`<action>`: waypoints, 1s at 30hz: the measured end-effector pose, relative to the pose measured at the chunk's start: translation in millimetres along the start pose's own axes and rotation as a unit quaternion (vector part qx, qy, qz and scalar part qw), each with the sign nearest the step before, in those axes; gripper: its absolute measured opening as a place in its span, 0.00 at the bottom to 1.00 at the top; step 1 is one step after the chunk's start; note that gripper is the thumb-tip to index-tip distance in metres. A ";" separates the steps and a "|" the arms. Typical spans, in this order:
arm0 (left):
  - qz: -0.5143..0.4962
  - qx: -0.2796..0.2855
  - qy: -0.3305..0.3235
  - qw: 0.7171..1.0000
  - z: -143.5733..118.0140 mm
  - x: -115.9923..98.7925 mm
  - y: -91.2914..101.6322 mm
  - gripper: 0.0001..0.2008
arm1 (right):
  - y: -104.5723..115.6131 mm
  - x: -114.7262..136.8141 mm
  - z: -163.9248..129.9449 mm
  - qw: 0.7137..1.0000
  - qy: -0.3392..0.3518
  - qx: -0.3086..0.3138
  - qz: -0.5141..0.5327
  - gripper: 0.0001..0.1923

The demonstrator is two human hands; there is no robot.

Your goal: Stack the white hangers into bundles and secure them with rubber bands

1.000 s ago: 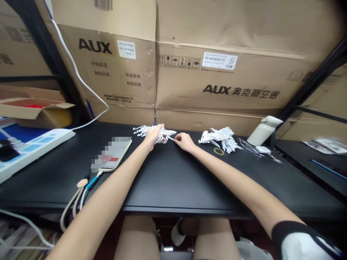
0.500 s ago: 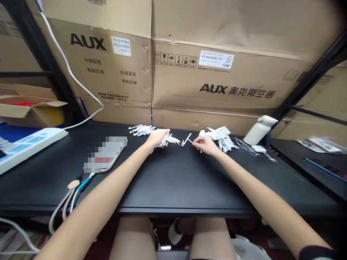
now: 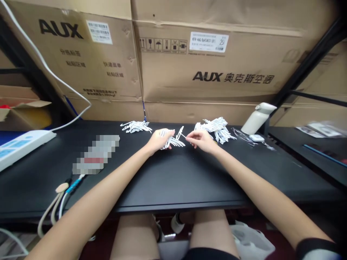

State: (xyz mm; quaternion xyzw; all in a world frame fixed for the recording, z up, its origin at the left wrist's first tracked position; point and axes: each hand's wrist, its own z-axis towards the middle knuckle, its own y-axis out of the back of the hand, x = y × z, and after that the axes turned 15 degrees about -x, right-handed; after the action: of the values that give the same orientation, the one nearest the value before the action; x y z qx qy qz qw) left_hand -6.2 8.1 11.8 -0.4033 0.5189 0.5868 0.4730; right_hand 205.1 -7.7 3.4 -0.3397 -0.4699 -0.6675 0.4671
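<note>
My left hand (image 3: 157,141) grips a bunch of small white plastic hooks (image 3: 173,141) low over the black table (image 3: 173,177). My right hand (image 3: 199,139) pinches a single white hook (image 3: 180,133) and holds it against the right end of that bunch. A loose pile of the same hooks (image 3: 135,126) lies to the left near the back edge. A larger pile of hooks (image 3: 215,127) sits just behind my right hand.
AUX cardboard boxes (image 3: 189,65) wall off the back. A phone (image 3: 94,157) with cables lies at left, beside a white power strip (image 3: 18,144). A white bottle (image 3: 257,117) and clear glasses (image 3: 242,135) stand at right. A black shelf frame (image 3: 306,65) rises at right.
My left hand drew its bunch away from the left pile toward the middle. My right hand fetched a single hook from the right pile and brought it back to the bunch.
</note>
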 end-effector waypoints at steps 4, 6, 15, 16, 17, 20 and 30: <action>-0.016 -0.011 -0.001 1.000 1.5 1.9 -0.2 0.13 | -0.7 -1.2 -0.9 1.000 0.005 0.020 0.006 0.14; -0.022 -0.005 -0.005 1.000 1.6 2.7 -0.5 0.12 | -4.4 0.9 -3.4 0.999 -0.001 0.043 0.024 0.13; -0.006 0.012 -0.012 1.000 -6.2 -1.7 -3.7 0.13 | -14.6 6.1 -10.0 0.991 -0.093 0.034 0.089 0.12; -0.006 0.013 -0.014 1.000 -6.4 -1.2 -3.9 0.13 | -14.9 6.1 -10.3 0.990 -0.104 0.031 0.094 0.12; -0.008 0.012 -0.016 1.000 -6.3 -0.4 -4.0 0.14 | -15.5 6.1 -10.8 0.988 -0.113 0.029 0.100 0.12; -0.019 0.007 -0.015 1.000 -5.0 2.5 -4.5 0.14 | -18.5 6.9 -12.9 0.985 -0.125 0.021 0.113 0.12; -0.011 0.015 0.025 0.999 -0.9 7.0 -2.8 0.17 | -26.0 10.1 -19.4 0.989 -0.106 0.005 0.099 0.14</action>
State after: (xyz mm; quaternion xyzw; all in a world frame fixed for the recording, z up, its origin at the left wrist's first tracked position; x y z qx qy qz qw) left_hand -5.1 8.2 4.3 -0.4167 0.5350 0.5630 0.4724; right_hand 176.9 -25.9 -2.0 -0.4507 -0.4842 -0.5758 0.4804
